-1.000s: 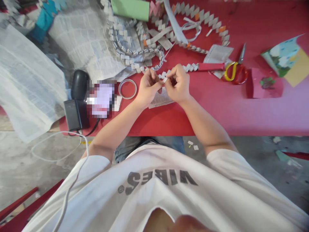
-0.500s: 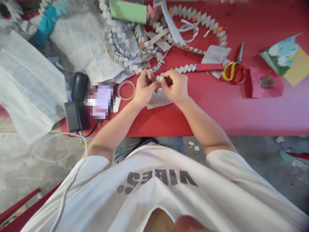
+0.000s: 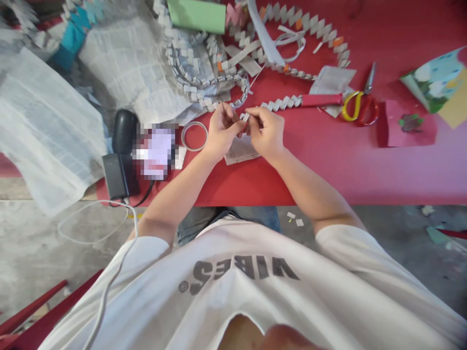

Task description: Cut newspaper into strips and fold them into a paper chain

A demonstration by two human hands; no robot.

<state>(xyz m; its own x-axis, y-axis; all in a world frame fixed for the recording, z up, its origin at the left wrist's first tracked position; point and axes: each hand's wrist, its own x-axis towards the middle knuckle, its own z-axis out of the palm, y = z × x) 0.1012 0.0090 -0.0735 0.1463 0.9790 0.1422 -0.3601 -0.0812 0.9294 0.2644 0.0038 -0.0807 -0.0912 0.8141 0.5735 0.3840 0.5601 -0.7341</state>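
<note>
Near the front of the red table, my left hand (image 3: 223,130) and my right hand (image 3: 267,131) face each other with fingertips pinched. Between them is a small folded paper piece (image 3: 244,117), white-grey, gripped by both. A printed paper sheet (image 3: 239,150) lies under the hands. Just behind my right hand runs a zigzag woven paper strip (image 3: 282,103), joined to a red paper strip (image 3: 321,99). A longer woven paper chain (image 3: 204,99) curves behind my left hand. A roll of tape or ring (image 3: 194,136) lies left of my left hand.
Scissors with yellow and red handles (image 3: 361,108) lie right, beside a red paper piece (image 3: 406,126). A black adapter (image 3: 117,176), a black rounded object (image 3: 124,130) and a blurred-out object (image 3: 156,151) sit left. Newspaper sheets (image 3: 44,121) cover the far left. A white cable (image 3: 135,223) hangs over the edge.
The view has shifted slightly, moving the table items to the right. My right fingers have changed their hold on the small paper piece, which shows tilted higher between the hands.
</note>
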